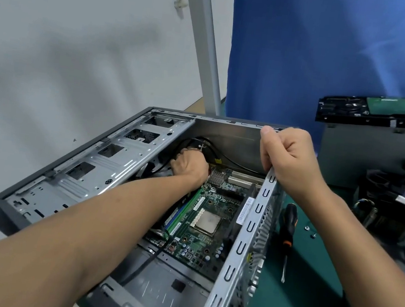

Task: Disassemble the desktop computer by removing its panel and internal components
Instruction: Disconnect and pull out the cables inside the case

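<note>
1. While the computer case [106,165] is lying on its side on the green bench [306,298] with its side panel off and out of view, the interior is standing open to inspection. Panel removal is judged complete.
2. A hard drive [358,110] is sitting on top of a grey metal box [367,155], well apart from the case at the far right. The box is probably the power supply, though no label is showing. Both are judged already extracted.
3. A loose cable bundle [398,196] is lying beside that box. A screwdriver [289,225] and two small screws [306,228] are lying on the bench just beside the case's rear wall.
4. The motherboard [209,248] is still sitting on the case floor, its processor [207,221] showing bare of any cooler and a memory stick [179,217] standing in its slot.
5. The left grip [189,167] is reaching deep into the far end, fingers curling round the black cables [197,142]. The right grip [289,160] is clasping the upper rear corner of the case frame, apparently steadying it.
6. Progress is judged roughly midway: internal cables, memory, processor and board are all awaiting removal.
</note>
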